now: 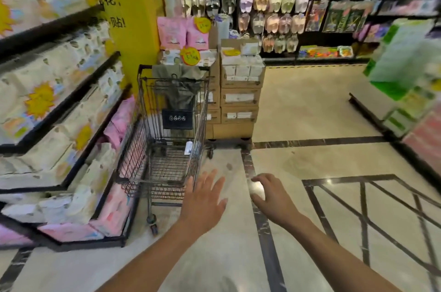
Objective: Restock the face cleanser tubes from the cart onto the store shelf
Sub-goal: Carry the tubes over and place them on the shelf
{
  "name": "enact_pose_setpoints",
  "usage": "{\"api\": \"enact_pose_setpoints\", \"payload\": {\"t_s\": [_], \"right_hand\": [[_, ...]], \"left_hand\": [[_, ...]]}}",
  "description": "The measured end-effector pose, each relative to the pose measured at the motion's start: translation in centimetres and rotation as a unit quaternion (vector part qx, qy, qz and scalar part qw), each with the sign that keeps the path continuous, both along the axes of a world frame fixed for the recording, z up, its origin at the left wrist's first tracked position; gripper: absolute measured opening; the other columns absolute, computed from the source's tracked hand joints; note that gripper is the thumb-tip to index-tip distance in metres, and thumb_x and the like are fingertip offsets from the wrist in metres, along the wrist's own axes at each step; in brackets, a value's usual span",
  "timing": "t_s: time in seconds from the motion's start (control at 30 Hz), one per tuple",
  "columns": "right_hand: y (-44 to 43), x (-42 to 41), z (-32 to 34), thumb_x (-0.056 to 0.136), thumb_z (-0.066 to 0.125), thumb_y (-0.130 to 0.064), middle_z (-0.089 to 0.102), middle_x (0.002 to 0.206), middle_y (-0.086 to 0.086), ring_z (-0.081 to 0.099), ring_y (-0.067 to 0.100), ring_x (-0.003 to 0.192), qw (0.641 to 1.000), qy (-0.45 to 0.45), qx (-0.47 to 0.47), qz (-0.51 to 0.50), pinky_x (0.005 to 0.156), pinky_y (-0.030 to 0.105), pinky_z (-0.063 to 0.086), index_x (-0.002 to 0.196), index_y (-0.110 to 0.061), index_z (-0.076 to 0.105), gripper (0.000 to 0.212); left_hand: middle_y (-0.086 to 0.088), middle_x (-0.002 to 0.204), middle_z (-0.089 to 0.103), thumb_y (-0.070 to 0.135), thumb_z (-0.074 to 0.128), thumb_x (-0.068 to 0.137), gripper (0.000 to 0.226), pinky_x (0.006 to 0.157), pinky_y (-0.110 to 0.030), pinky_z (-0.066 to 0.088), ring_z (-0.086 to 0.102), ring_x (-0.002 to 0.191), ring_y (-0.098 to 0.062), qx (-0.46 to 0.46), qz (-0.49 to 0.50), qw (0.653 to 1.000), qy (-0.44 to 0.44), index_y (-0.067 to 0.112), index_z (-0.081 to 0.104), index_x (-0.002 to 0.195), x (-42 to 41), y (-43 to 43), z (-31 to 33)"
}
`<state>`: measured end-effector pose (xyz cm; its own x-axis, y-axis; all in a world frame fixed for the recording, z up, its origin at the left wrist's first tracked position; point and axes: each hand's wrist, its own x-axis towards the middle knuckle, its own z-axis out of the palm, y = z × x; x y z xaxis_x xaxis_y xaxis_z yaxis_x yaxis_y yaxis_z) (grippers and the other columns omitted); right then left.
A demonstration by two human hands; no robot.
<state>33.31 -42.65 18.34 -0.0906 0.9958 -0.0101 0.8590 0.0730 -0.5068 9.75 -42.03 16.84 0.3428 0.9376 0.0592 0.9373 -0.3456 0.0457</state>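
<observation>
From the camera on my head, I see my left hand [205, 198] held out over the floor [310, 112] just short of the cart [136, 148], palm down, its fingers [210, 180] straight and fanned wide, holding nothing. My right hand [272, 198] hangs beside it, a little apart, fingers loosely curled and also holding nothing. The cart stands against the shelf [47, 29] on my left. Its basket is nearly bare, and the one thing I can make out in it is a small white tube [188, 147] lying at the far end against the right-hand wire wall. That looks like the face cleanser, though it is too small for me to read. So I judge the step is to reach in and take it, and most of the load seems to be gone from the cart. To do it well I should step closer, so that I am not stretching over the near rim. My left hand should go down inside the right wall, and I should close thumb and fingers round the tube's body, not its cap. It is light and smooth, so a gentle pinch should do, and my right hand can steady the cart. The packs on this shelf look like tissue, and I cannot tell where the cleansers belong.
</observation>
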Motion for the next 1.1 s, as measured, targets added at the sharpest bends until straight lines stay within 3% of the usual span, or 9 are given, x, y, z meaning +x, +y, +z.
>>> {"api": "enact_pose_setpoints", "payload": {"t_s": [0.27, 0.53, 0.9, 1.1], "right_hand": [[14.1, 5.3, -6.0, 0.088, 0.059, -0.042, 0.051, 0.143, 0.001, 0.048, 0.023, 0.13, 0.996, -0.053, -0.072, 0.026, 0.109, 0.038, 0.043, 0.135, -0.023, 0.055, 0.051], [31.3, 6.6, -6.4, 0.086, 0.067, -0.041, 0.045, 0.152, 0.003, 0.042, 0.025, 0.137, 0.977, -0.16, -0.051, 0.132, 0.108, 0.037, 0.042, 0.141, -0.028, 0.051, 0.059], [55.5, -4.7, -6.6, 0.093, 0.06, -0.039, 0.038, 0.155, 0.004, 0.035, 0.027, 0.142, 0.943, -0.184, -0.02, 0.275, 0.112, 0.041, 0.037, 0.144, -0.026, 0.047, 0.055], [65.2, -13.9, -7.3, 0.091, 0.06, -0.033, 0.049, 0.139, 0.001, 0.047, 0.025, 0.127, 0.92, -0.172, -0.018, 0.352, 0.099, 0.037, 0.041, 0.137, -0.024, 0.054, 0.047]], "left_hand": [[-0.002, 0.171, 0.018, 0.056, 0.038, 0.101, 0.066, 0.123, -0.06, 0.014, 0.016, 0.158, -0.026, -0.076, 0.008, 0.997, 0.02, 0.029, 0.025, 0.159, 4.4, 13.2, -5.8], [-0.003, 0.173, 0.003, 0.057, 0.026, 0.106, 0.067, 0.127, -0.058, 0.005, -0.001, 0.159, -0.027, -0.126, 0.068, 0.989, 0.02, 0.026, 0.011, 0.163, 4.2, 26.0, -5.9], [-0.002, 0.173, 0.001, 0.052, 0.035, 0.105, 0.067, 0.128, -0.055, 0.005, -0.002, 0.159, -0.026, -0.13, 0.201, 0.971, -0.018, 0.027, 0.012, 0.163, -4.9, 45.0, -6.7], [-0.006, 0.172, 0.01, 0.049, 0.04, 0.104, 0.065, 0.127, -0.056, 0.004, 0.005, 0.159, -0.028, -0.154, 0.229, 0.961, -0.018, 0.025, 0.02, 0.161, -11.4, 52.0, -8.7]]}}
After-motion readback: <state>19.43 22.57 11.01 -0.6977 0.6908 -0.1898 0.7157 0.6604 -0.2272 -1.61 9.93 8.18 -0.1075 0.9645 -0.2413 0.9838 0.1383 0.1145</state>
